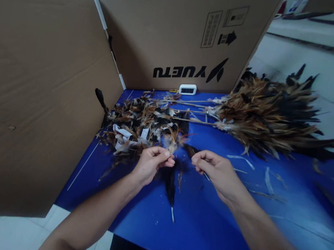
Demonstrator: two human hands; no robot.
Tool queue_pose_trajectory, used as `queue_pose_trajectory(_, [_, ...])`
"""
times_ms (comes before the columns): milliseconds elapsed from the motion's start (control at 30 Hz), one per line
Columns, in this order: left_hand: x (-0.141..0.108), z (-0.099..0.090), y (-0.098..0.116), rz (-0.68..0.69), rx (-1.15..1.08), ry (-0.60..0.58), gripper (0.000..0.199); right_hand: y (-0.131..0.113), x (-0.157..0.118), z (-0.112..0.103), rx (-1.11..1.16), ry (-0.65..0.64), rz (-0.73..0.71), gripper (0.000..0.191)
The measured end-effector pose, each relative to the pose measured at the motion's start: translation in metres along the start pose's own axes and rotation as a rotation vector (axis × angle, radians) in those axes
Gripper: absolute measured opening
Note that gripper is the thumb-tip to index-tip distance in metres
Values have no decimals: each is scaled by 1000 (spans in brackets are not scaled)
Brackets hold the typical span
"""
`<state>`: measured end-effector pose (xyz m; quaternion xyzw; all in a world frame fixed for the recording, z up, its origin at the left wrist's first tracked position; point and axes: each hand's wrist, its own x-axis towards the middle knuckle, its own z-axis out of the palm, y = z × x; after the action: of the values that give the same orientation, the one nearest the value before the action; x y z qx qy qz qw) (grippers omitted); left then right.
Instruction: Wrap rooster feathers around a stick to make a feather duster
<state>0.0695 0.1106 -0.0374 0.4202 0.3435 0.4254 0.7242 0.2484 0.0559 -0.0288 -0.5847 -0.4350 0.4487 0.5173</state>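
My left hand (151,164) is closed in a pinch on the base of a small fluffy feather (173,140) with reddish-brown tips. Across a narrow gap, my right hand (215,170) has its thumb and fingers closed round a dark feather (191,149); a thin shaft pokes out below the fingers. Between and below the hands lies a long black feather (170,189) with a pale quill end. Just beyond my left hand spreads a heap of loose brown, black and white feathers (137,117).
Several feather dusters (263,111) on thin sticks lie at the back right of the blue tabletop (188,223). Cardboard panels (159,24) wall the back and left. A small white digital device (188,89) stands by the back panel. Pale strips (269,179) are scattered at right.
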Motion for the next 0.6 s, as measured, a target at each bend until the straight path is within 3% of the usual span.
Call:
queue_pose_trajectory(167, [-3, 2, 0, -6, 17, -29, 24, -1, -3, 7, -61, -92, -19, 26])
queue_pose_trajectory(300, [-4, 3, -4, -13, 49, -92, 21, 2, -5, 16, -68, -170, -19, 26])
queue_pose_trajectory(600, [-3, 1, -8, -51, 72, -88, 23, 2, -6, 18, -65, -39, -30, 19])
